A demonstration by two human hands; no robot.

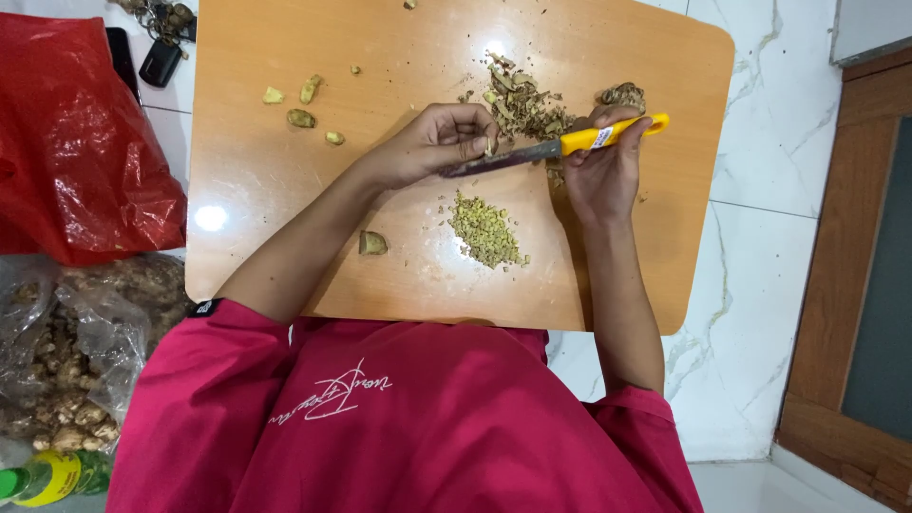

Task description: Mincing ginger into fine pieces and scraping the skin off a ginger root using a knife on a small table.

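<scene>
The person wears a bright pink-red shirt [408,418] with short sleeves. A thin white squiggle [332,394], like a drawn line, sits on the front. A small black tag [203,307] is on the edge of one sleeve. Both arms are bare, and so are the hands [432,142].

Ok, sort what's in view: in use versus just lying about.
In use: left hand, right hand, yellow-handled knife, wooden board, chopped pile, peel heap, ginger pieces.
Lying about: red bag, clear bag of ginger, keys, green bottle.
</scene>
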